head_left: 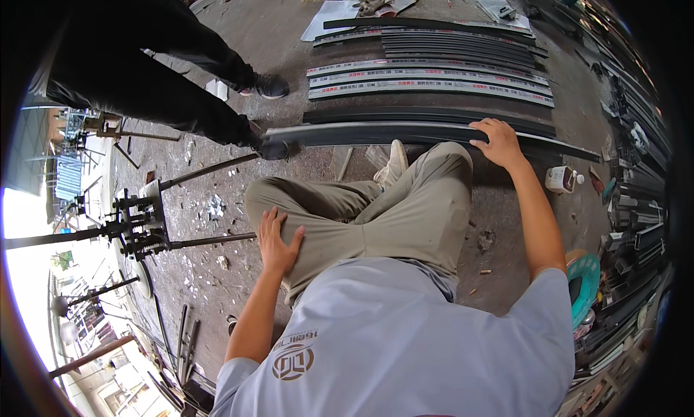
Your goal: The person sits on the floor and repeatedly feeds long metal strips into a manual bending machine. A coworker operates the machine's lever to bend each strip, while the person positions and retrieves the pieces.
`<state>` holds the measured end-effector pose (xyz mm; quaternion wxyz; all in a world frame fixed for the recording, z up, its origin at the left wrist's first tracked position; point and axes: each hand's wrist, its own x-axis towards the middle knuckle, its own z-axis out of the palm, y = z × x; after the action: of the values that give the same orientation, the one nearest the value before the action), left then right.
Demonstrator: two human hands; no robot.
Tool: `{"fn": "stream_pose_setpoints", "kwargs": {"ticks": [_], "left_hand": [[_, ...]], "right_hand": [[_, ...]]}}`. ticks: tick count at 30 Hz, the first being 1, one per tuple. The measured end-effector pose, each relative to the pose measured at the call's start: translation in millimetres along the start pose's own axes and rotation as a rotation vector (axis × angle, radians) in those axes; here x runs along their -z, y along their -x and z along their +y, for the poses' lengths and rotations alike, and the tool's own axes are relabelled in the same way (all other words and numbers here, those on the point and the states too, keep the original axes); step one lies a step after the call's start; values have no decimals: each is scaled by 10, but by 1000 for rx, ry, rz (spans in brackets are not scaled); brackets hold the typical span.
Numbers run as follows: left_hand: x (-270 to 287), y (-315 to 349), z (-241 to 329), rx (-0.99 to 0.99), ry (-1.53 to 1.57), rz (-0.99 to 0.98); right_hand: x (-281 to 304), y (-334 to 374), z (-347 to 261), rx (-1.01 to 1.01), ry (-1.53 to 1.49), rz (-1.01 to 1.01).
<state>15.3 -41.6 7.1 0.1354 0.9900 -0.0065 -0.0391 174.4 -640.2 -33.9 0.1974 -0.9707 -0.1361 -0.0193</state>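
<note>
I sit cross-legged, and my left hand (278,241) lies on my left thigh with its fingers spread, holding nothing. My right hand (499,142) is at the long dark metal profile (376,133) in front of my shins. Its fingers and thumb curve about the profile's edge, towards the right end. The profile has a pale upper edge and lies left to right on the floor. Just beyond it is another dark profile (405,116). Farther off, several strips with printed white film (426,84) lie parallel, behind them a stack of thin dark strips (463,47).
A person in dark trousers (181,84) stands at the left, one shoe by the profile's left end. A metal stand (141,222) is left of me. A white bottle (562,179) and a teal tape roll (584,290) sit at right, near piled profiles (640,193). Gloves (371,6) lie on papers.
</note>
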Motion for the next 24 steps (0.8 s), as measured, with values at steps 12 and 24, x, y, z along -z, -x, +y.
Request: {"fn": "stream_pose_setpoints", "kwargs": {"ticks": [12, 24], "left_hand": [[6, -75, 25, 5, -17, -8], [-9, -215, 56, 30, -35, -87]], "right_hand": [[-676, -879, 209, -33, 7, -49], [-1534, -1580, 752, -166, 17, -226]]}}
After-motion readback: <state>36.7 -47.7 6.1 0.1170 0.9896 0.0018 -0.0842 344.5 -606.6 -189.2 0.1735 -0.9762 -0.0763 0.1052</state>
